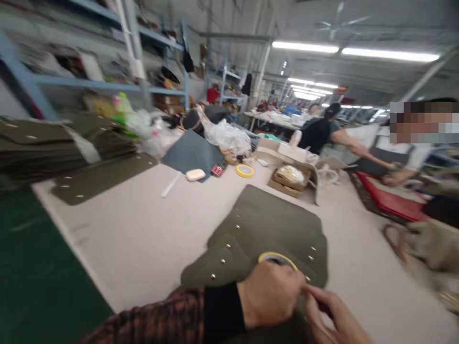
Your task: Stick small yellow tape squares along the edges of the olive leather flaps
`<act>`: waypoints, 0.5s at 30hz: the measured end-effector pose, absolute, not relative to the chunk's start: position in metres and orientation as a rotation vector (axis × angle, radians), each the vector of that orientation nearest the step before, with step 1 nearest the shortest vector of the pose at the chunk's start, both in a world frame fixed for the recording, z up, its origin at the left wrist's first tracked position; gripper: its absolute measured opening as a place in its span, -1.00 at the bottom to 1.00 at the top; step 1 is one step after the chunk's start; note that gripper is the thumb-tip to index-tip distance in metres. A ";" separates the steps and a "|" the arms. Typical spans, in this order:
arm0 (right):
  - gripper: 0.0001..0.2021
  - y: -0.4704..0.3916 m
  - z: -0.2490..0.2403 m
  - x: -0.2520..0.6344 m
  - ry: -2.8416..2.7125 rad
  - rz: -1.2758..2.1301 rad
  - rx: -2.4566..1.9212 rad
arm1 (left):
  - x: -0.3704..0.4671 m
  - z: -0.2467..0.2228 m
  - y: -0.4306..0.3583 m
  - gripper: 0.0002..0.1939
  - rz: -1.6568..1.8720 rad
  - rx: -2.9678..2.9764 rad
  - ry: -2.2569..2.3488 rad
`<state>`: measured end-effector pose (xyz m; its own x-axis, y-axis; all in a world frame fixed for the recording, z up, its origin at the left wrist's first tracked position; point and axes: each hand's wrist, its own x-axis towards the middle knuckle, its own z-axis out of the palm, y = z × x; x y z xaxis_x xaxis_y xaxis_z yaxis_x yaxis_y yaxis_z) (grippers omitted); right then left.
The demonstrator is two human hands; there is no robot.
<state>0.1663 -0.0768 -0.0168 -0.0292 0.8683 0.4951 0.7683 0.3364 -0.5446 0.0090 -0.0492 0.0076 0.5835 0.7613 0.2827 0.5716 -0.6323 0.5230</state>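
Note:
My left hand [270, 294], coming in from a dark sleeve with a black cuff, is closed on a roll of yellow tape [277, 254]. Most of the roll is hidden behind the knuckles. Right beside it, my right hand [335, 313] is closed in a pinch at the left fingertips; what lies between its fingers is hidden. Beneath both hands are olive-green fabric panels [276, 212] with small shiny metal studs. A smaller rounded olive piece [204, 267] overlaps the large panel on its left side.
Olive panels are stacked [43, 148] at the left. Farther back lie another yellow tape roll [245, 171], a dark grey sheet [191, 152], plastic bags [229, 136] and an open cardboard box [289, 184]. At the right, a co-worker handles a red piece [392, 198].

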 end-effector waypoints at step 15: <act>-0.68 -0.055 -0.020 0.212 -1.308 0.828 -1.536 | 0.013 -0.010 -0.044 -0.94 0.522 2.859 1.093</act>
<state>0.2120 -0.0549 -0.0200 0.2074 0.9757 0.0713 0.3529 -0.0067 -0.9356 0.0129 -0.0442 -0.0104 0.6959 0.6540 0.2966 0.6418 -0.7517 0.1517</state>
